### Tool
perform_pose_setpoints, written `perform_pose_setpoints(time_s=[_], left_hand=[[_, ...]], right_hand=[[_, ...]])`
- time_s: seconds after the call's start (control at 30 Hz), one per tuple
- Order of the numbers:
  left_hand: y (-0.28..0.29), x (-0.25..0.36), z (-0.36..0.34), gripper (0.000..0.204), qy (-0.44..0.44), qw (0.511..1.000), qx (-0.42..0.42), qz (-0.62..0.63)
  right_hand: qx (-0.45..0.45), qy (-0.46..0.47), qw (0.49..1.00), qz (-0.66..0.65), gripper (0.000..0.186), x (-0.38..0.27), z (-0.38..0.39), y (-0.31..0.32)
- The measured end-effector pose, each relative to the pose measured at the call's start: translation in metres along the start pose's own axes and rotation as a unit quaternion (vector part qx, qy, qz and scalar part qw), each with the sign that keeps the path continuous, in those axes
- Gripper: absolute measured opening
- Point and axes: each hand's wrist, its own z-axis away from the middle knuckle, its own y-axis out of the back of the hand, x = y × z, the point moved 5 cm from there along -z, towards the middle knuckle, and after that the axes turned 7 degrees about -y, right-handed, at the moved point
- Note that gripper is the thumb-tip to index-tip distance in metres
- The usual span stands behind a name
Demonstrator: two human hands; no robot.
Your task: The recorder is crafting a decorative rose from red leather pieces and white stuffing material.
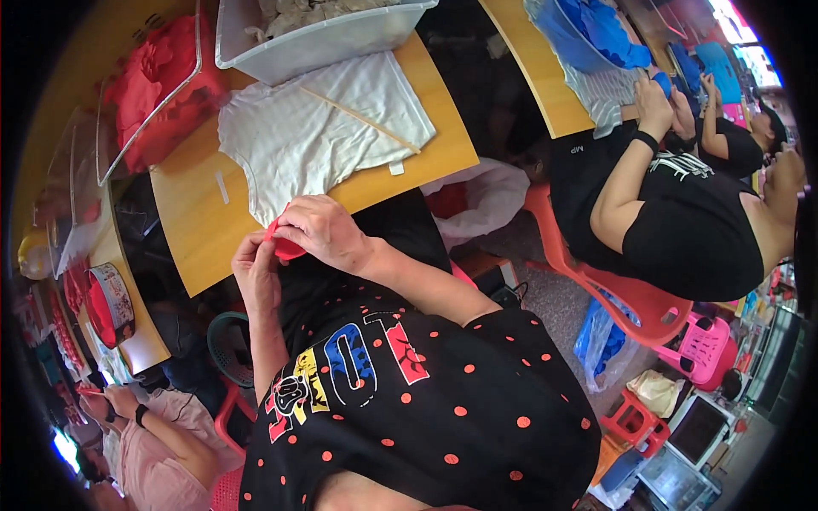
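My left hand [257,271] and my right hand [322,230] meet at the table's near edge, both closed on a small, soft red piece [288,248]. It looks thin and flexible, but the fingers cover much of it, so its exact kind is unclear. Just beyond my hands a white cloth [298,145], shaped like a shirt, lies spread on the table. A thin wooden stick [362,117] rests slantwise across the cloth.
A clear bin [115,162] of red pieces stands at the far left of the wooden table [183,243]. Behind the cloth is a translucent tub [319,47] of beige pieces. Co-workers sit at right and lower left; a red chair [588,289] stands right.
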Motion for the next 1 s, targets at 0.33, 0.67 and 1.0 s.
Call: perform_pose_setpoints(time_s=[0.33, 0.67, 1.0], left_hand=[[-0.010, 0.003, -0.003, 0.017, -0.022, 0.981, 0.034, -0.192], [-0.010, 0.023, 0.005, 0.022, -0.223, 0.863, 0.071, -0.447], [0.017, -0.007, 0.004, 0.014, -0.072, 0.980, 0.092, -0.160]], right_hand=[[-0.004, 0.016, 0.998, 0.055, 0.012, -0.006, 0.004, -0.001], [-0.047, 0.000, 0.992, 0.120, 0.012, 0.001, 0.012, -0.029], [-0.063, -0.073, 0.992, 0.077, 0.014, 0.000, 0.010, -0.041]])
